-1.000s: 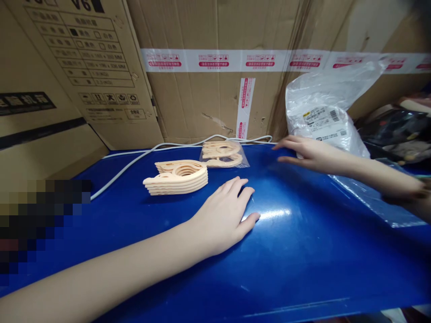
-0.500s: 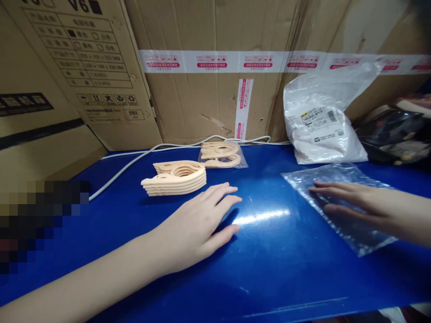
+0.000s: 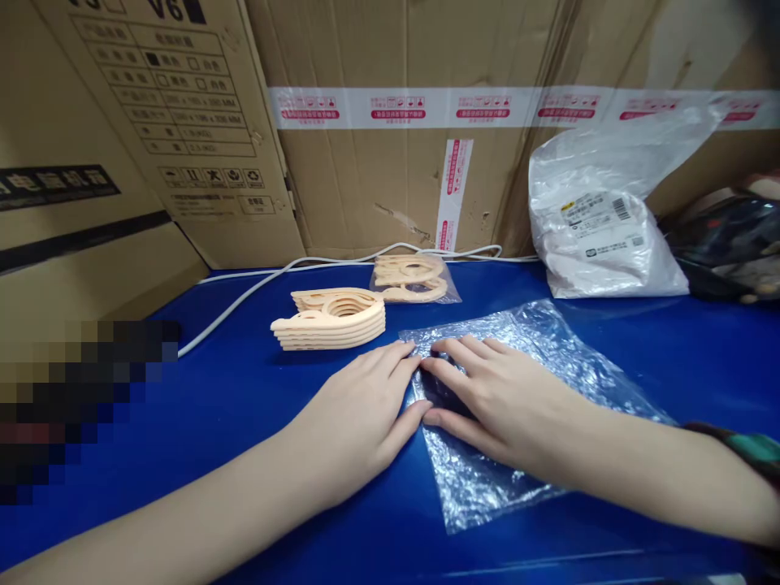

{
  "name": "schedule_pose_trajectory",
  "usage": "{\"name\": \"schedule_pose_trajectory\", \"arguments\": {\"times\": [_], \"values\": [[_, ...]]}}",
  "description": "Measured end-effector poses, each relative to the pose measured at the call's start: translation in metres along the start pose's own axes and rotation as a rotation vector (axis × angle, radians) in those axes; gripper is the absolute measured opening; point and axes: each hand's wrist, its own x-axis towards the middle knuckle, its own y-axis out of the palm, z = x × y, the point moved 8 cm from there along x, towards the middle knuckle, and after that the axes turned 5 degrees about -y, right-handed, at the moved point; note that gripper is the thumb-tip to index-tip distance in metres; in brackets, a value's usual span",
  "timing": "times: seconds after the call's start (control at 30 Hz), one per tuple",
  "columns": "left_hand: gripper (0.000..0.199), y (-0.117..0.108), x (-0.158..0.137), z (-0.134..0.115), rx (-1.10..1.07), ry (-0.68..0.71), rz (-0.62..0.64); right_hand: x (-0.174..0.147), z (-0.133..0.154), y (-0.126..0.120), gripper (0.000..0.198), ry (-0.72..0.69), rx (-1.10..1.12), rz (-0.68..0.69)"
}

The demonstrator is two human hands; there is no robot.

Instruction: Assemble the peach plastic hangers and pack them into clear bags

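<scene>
A clear plastic bag (image 3: 566,357) lies flat on the blue table in front of me. My right hand (image 3: 493,398) rests on it with fingers stretched toward the left edge. At that same edge, the fingertips of my left hand (image 3: 371,406) touch the bag; its fingers are extended and the palm is down. The two hands' fingertips nearly meet. Just beyond my left hand sits a stack of cream plastic folding hangers (image 3: 332,325). Behind the stack, more hangers (image 3: 414,280) lie inside a clear bag.
A white plastic parcel bag (image 3: 603,236) with a label stands at the back right, beside dark bagged items (image 3: 731,244). Cardboard boxes (image 3: 378,179) wall the rear and left. A white cable (image 3: 244,296) runs along the back of the blue table (image 3: 244,422).
My right hand has slid left, bringing the clear plastic bag with it, up to my left hand. The left hand has hardly moved on the table. The view has shifted slightly.
</scene>
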Motion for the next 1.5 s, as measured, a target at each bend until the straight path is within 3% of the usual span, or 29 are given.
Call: {"name": "schedule_pose_trajectory", "arguments": {"times": [0.13, 0.33, 0.63, 0.7, 0.87, 1.07, 1.13, 1.23, 1.37, 1.5], "values": [[0.060, 0.000, 0.001, 0.004, 0.026, -0.030, 0.021, -0.005, -0.037, 0.006, 0.050, 0.022, 0.172, 0.086], [0.071, 0.000, 0.003, 0.006, -0.002, -0.062, 0.072, -0.030, -0.110, 0.007, 0.041, 0.241, 0.281, 0.166], [0.058, 0.004, -0.003, 0.009, -0.005, -0.004, 0.169, -0.066, -0.159, 0.012, 0.024, 0.408, 0.188, 0.316], [0.057, 0.004, -0.003, 0.011, -0.018, 0.012, 0.171, -0.072, -0.160, 0.018, 0.026, 0.421, 0.191, 0.355], [0.056, 0.002, -0.002, 0.014, 0.026, -0.015, 0.127, -0.073, -0.143, 0.035, 0.055, 0.385, 0.339, 0.478], [0.074, 0.004, -0.003, 0.013, 0.006, -0.020, 0.118, -0.057, -0.117, 0.023, 0.060, 0.454, 0.685, 0.356], [0.075, 0.006, -0.002, 0.014, 0.000, -0.021, 0.124, -0.055, -0.115, 0.020, 0.059, 0.526, 0.837, 0.310], [0.074, 0.005, -0.001, 0.013, -0.008, -0.019, 0.126, -0.057, -0.121, 0.020, 0.052, 0.608, 0.839, 0.295], [0.072, 0.003, -0.001, 0.011, -0.021, -0.015, 0.129, -0.059, -0.125, 0.025, 0.041, 0.568, 0.826, 0.333], [0.074, 0.006, -0.002, 0.013, 0.006, -0.034, 0.161, -0.056, -0.127, 0.022, 0.033, 0.596, 1.001, 0.238]]}}
